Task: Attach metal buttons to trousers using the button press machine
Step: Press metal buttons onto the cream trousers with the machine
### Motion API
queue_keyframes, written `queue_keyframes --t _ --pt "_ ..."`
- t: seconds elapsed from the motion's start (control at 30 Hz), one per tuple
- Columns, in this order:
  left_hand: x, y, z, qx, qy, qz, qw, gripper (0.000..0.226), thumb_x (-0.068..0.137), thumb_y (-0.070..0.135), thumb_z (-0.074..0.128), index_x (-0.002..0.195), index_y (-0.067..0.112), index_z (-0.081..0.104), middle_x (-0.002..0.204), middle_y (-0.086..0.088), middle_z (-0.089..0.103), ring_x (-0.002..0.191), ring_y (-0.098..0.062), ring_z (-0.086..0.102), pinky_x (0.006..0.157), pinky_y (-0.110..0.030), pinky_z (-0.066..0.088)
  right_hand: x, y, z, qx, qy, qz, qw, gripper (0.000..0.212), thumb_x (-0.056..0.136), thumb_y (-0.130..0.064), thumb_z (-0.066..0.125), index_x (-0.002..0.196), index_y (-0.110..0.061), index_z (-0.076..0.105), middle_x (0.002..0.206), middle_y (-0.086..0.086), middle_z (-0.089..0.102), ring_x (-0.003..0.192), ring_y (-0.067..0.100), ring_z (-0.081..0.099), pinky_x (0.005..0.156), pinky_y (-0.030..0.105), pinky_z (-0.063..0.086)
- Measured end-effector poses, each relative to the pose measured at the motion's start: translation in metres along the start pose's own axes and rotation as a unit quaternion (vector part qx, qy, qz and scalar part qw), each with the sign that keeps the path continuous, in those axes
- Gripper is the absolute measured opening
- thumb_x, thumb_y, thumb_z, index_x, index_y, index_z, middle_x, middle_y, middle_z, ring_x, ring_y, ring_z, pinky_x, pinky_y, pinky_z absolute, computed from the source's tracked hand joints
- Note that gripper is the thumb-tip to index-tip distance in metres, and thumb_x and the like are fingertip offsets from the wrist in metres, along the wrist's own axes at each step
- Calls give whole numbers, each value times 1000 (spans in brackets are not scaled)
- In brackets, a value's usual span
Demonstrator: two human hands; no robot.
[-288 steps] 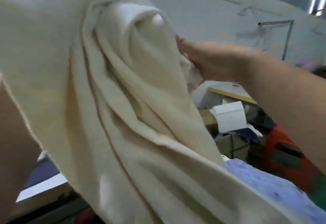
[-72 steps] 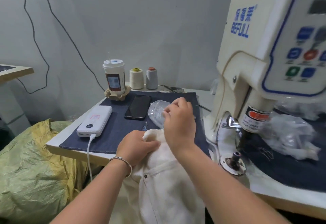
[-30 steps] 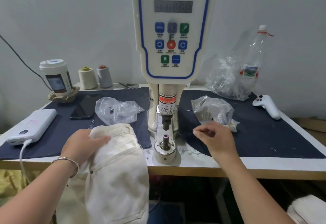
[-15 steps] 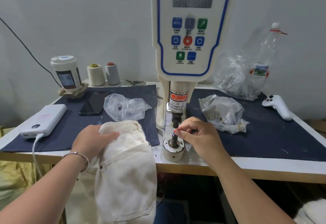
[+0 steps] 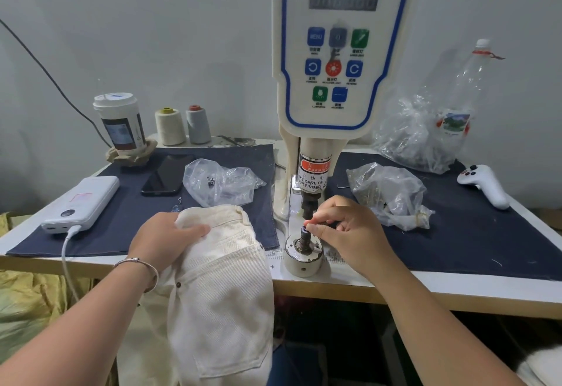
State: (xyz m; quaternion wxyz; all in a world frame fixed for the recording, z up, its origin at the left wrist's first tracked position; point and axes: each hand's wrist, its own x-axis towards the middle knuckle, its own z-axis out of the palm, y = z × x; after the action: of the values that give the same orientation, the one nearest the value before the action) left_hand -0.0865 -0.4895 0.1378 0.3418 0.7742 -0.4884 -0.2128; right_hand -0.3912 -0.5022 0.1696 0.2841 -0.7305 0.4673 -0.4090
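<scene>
Since a second ago the right hand (image 5: pixel 346 227) has come in from the open worktop (image 5: pixel 456 288) right of the button press machine (image 5: pixel 340 51) to the machine's lower die (image 5: pixel 303 256); half a second ago it was already there and has barely shifted. In the one head view, its thumb and forefinger are pinched together at the top of the die's post, just under the punch; whatever small part they hold is hidden, so I cannot tell that it is a button. The other fingers curl loosely.

The left hand (image 5: pixel 165 238) rests left of the machine, fingers curled over the waistband of the cream trousers (image 5: pixel 219 279), gripping it at the worktop's front edge while the legs hang below. Two clear bags (image 5: pixel 222 185) of small parts lie on either side of the machine's column.

To do this well, I judge the part should seat squarely on the post, the fingers should leave the gap under the punch, and only then should the waistband slide over the die.
</scene>
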Motion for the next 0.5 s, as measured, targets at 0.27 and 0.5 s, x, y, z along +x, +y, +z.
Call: queue_keyframes --t 0.27,0.5 --pt "1 -1 1 5 4 -1 1000 27 75 44 77 69 19 73 68 -1 72 73 -24 66 71 -39 52 -2 0 -2 4 9 -2 1000 4 80 -13 77 80 -16 77 85 -5 65 70 5 57 65 17 43" --pt "-15 6 -13 -83 -24 2 996 25 81 42 77 73 18 77 69 5 73 73 -20 67 70 -33 52 -54 -13 -1 2 163 -18 987 9 82 -9 74 82 -18 75 77 -11 70 75 4 63 66 9 46"
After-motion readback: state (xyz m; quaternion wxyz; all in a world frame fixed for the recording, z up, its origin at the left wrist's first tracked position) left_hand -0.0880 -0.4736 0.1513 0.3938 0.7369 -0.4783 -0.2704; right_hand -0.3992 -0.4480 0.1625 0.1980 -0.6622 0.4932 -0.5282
